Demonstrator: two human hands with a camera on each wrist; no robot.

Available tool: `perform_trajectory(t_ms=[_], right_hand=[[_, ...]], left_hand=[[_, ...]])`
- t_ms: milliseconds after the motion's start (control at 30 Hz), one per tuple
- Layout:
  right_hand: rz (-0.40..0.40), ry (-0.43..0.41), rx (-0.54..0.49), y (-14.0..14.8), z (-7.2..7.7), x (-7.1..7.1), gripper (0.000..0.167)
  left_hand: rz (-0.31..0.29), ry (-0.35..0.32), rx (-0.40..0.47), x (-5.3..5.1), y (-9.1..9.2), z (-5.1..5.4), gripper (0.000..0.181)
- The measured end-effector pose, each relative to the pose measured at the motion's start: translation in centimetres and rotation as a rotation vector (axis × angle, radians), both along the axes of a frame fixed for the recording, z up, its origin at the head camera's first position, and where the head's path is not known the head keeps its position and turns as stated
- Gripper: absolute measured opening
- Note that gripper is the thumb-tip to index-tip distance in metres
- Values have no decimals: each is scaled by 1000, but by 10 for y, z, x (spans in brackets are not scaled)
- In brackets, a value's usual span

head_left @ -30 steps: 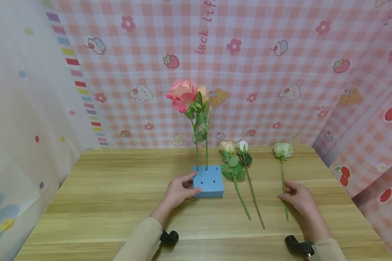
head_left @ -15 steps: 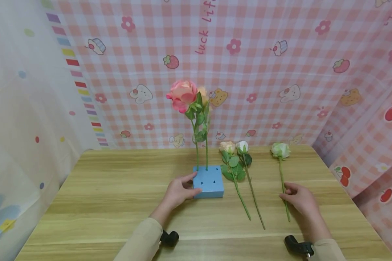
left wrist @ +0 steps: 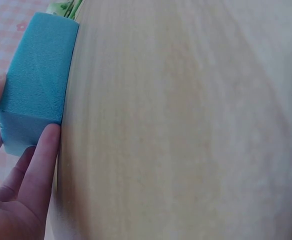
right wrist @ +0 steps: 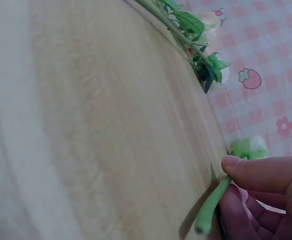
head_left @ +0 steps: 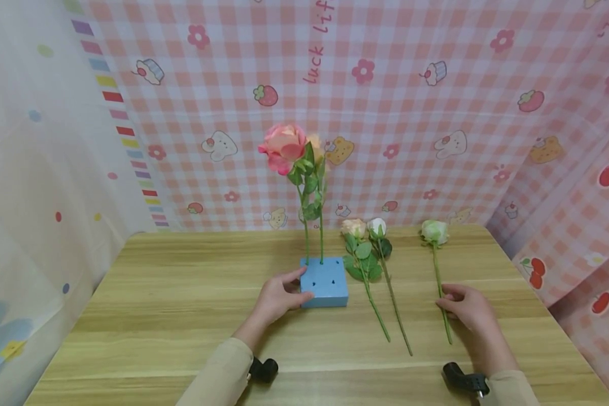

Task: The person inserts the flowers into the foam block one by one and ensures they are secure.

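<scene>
Head-view centre: left fingers (head_left: 293, 276) grip a blue foam block (head_left: 326, 290), two pink-peach roses (head_left: 285, 148) seemingly planted; three pale roses (head_left: 434, 232) remain, right fingers (head_left: 450, 305) pinching one.

From here I see the blue block (head_left: 330, 273) flat on the bench (head_left: 182, 293), two upright stems (head_left: 321, 237) planted toward its far edge, three open holes showing on top. Well to its right I have the pale green rose (head_left: 435, 232), stretched lengthwise with its bloom at the far end, its bare green stem pinched low down by the right hand (head_left: 468, 309).
</scene>
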State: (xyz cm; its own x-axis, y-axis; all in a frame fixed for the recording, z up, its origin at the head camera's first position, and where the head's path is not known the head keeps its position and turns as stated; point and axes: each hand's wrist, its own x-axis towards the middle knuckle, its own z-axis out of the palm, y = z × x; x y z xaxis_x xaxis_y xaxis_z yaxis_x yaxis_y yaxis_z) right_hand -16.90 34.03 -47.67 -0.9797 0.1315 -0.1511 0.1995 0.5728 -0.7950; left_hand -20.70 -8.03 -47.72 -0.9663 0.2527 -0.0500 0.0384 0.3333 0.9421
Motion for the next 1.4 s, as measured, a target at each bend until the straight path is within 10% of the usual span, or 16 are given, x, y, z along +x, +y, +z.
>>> perform_trajectory(t_ms=[467, 1400], right_hand=[[-23, -16, -196, -5, 2, -2, 51], [-52, 129, -249, -64, 27, -22, 43]], left_hand=[[-6, 1, 5, -1, -1, -1, 64], [-11, -7, 25, -1, -1, -2, 64]])
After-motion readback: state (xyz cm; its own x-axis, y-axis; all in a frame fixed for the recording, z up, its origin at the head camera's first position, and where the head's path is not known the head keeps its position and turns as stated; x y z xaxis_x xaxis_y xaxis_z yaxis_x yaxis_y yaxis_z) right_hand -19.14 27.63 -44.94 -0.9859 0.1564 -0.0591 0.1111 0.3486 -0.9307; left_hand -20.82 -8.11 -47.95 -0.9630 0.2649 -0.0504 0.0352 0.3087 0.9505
